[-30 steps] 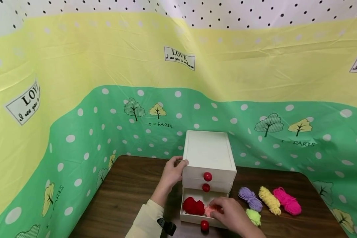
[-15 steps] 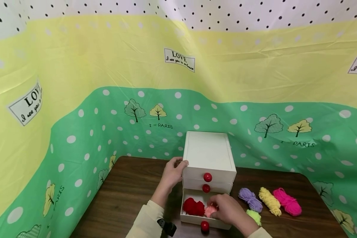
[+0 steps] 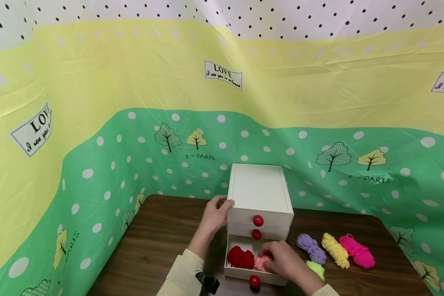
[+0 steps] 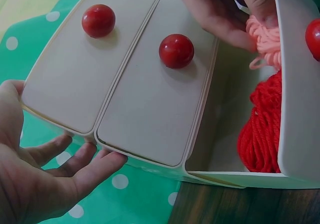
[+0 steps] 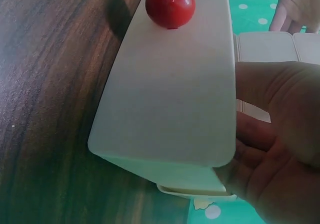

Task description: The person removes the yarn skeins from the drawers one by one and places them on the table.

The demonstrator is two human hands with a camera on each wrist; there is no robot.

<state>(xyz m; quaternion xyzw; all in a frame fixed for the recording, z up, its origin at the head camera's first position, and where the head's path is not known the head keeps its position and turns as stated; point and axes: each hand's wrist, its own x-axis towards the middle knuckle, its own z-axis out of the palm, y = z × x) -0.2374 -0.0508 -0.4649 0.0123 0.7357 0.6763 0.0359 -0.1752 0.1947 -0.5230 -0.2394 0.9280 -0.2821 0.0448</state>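
A white cabinet (image 3: 259, 185) with red knobs stands on the table, its bottom drawer (image 3: 240, 272) pulled out. At the cabinet's upper left edge, my left hand (image 3: 213, 213) rests with its thumb near the top corner and its relaxed fingers against the side. My right hand (image 3: 283, 259) reaches into the drawer and pinches a small skein of pink yarn (image 4: 267, 43) between thumb and fingers. Beside that skein lies red yarn (image 3: 241, 257). From the right wrist, the drawer front (image 5: 170, 99) hides both yarns.
Purple yarn (image 3: 311, 248), yellow yarn (image 3: 335, 250) and magenta yarn (image 3: 357, 250) lie on the dark wooden table (image 3: 163, 230), right of the cabinet. Lime green yarn (image 3: 315, 269) is partly behind my right forearm. A patterned curtain (image 3: 192, 164) hangs behind and to the left.
My right hand has shifted slightly right inside the drawer, and more of the pink yarn shows. My left hand keeps its place on the cabinet.
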